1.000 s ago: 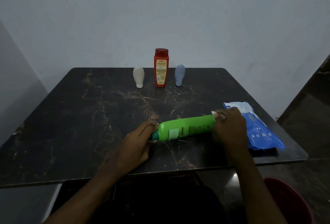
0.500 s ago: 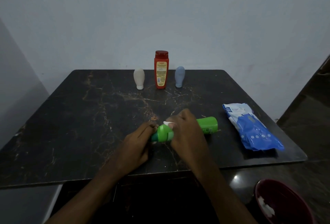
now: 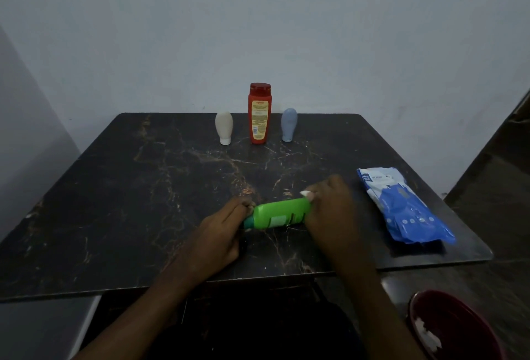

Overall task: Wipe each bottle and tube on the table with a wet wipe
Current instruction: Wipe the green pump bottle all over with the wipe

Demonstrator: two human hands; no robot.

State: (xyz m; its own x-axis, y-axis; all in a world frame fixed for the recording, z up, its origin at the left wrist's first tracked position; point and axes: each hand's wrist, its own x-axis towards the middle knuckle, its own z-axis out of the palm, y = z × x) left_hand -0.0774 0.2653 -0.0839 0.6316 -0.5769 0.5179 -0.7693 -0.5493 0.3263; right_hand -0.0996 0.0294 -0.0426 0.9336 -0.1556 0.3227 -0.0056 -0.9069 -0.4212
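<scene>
A green bottle (image 3: 276, 214) lies on its side near the front of the dark marble table (image 3: 120, 193). My left hand (image 3: 220, 233) pinches its cap end. My right hand (image 3: 329, 210) wraps the bottle's right half, pressing a white wet wipe (image 3: 306, 194) against it; only a corner of the wipe shows above my fingers. At the back stand a red bottle (image 3: 259, 114), a beige tube (image 3: 224, 128) on its white cap, and a blue-grey tube (image 3: 288, 124).
A blue and white wet-wipe pack (image 3: 401, 207) lies at the table's right side. A dark red bin (image 3: 456, 328) with white scraps in it sits on the floor at the lower right. A pale wall rises behind the table.
My right hand with the wipe slid left along the green bottle to the cap end, then back right to its right half. My left hand stayed on the cap.
</scene>
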